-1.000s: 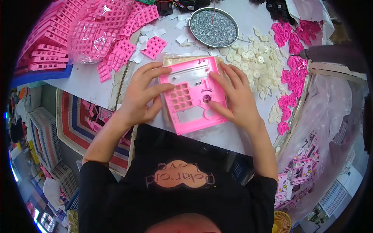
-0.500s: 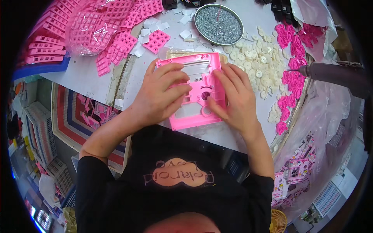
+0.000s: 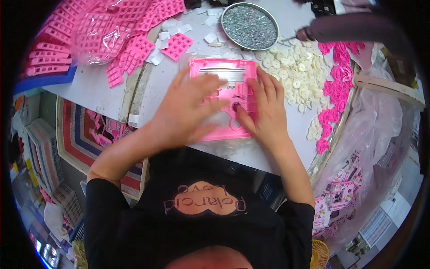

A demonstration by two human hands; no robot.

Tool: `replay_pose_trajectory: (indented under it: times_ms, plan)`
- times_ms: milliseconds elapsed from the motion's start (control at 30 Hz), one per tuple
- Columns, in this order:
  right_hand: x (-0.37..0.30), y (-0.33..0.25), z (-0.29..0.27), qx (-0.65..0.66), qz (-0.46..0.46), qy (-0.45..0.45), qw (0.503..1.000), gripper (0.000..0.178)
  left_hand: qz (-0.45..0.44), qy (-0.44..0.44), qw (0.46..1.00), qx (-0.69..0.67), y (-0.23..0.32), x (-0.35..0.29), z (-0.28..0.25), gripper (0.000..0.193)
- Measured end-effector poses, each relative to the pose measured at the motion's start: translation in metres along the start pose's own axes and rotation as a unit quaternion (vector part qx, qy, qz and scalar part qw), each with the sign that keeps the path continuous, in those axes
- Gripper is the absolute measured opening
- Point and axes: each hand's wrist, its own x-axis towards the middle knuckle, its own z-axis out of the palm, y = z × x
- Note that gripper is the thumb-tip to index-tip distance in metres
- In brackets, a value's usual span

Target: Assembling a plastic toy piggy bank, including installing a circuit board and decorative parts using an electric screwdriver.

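Here, the left hand spreads loosely open, blurred fingers over the left part of the pink casing; contact is unclear. The right hand, half curled, holds the casing's right edge, thumb on its face, over the white table.

A white table, crossed by a grimy seam, fills the middle. Left of the person, a box lined in red, white and blue stripes, then stacked crates; right, clear sheeting and a yellow basket
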Motion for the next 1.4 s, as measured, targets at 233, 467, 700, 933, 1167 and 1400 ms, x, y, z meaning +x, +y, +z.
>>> replay_pose_trajectory:
  times_ms: [233, 467, 700, 933, 1167, 1400]
  plan:
    - [-0.021, 0.025, -0.019, 0.118, 0.08, 0.123, 0.982, 0.048, 0.073, -0.102, 0.992, -0.014, -0.007, -0.017, 0.011, 0.057]
    - [-0.046, 0.072, -0.047, -0.063, 0.204, 0.033, 0.976, 0.022, 0.061, -0.133, 0.989, -0.021, -0.003, -0.013, 0.003, 0.058]
    - [-0.043, 0.074, -0.05, 0.003, 0.246, 0.046, 0.968, 0.018, 0.021, 0.02, 0.989, -0.145, 0.023, -0.009, -0.007, 0.039]
    - [-0.03, -0.031, -0.044, 0.557, 0.293, 0.05, 0.775, 0.012, -0.16, -0.022, 0.917, -0.365, 0.05, 0.023, 0.013, 0.011]
    - [-0.019, -0.048, -0.039, 0.296, 0.008, 0.059, 0.953, 0.026, -0.173, -0.084, 0.91, -0.367, 0.041, 0.008, 0.008, 0.012]
    - [-0.017, -0.048, -0.053, 0.118, -0.175, -0.073, 0.975, 0.022, -0.216, -0.233, 0.838, -0.444, 0.035, -0.004, -0.01, 0.013]
